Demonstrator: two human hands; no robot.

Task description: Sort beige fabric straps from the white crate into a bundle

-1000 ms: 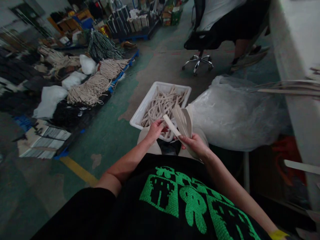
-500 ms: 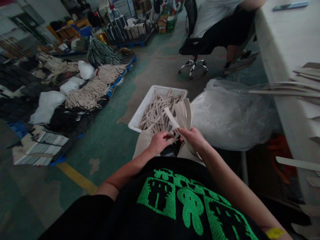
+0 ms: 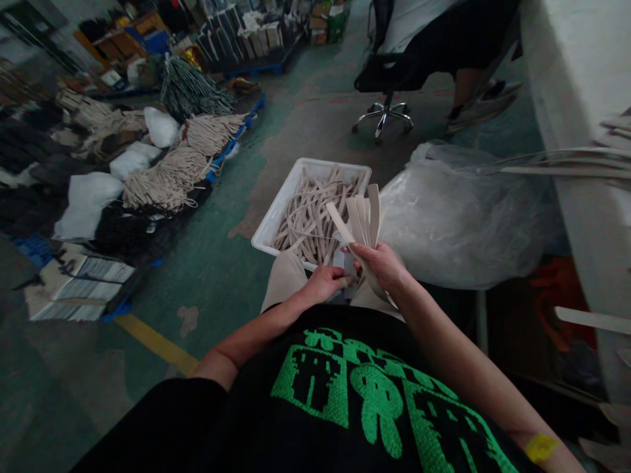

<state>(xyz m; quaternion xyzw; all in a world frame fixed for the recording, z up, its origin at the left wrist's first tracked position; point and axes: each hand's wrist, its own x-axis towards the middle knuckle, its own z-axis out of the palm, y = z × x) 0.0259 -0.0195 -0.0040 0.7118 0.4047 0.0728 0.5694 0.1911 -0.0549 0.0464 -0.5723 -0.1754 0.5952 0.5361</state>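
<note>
Strips (image 3: pixel 315 220) in bin (image 3: pixel 277 215), bag (image 3: pixel 458 223) just R, pallet (image 3: pixel 256 110) w/ bundles (image 3: pixel 165 177) L

Dim overall | pale sheen on plastic (image 3: pixel 458 217) | dark under table (image 3: pixel 582 79) | soft blur, stretched edges

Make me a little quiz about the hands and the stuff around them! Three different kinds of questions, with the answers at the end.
1. Which hand is holding the fan of flat beige strips?
2. True or false: the white rectangular plastic tub holds long, narrow beige strips in a criss-crossed heap.
3. Fill in the colour: the raised picture pattern on the black short-sleeved shirt is ____.

Key:
1. The right hand.
2. True.
3. Green.
</note>
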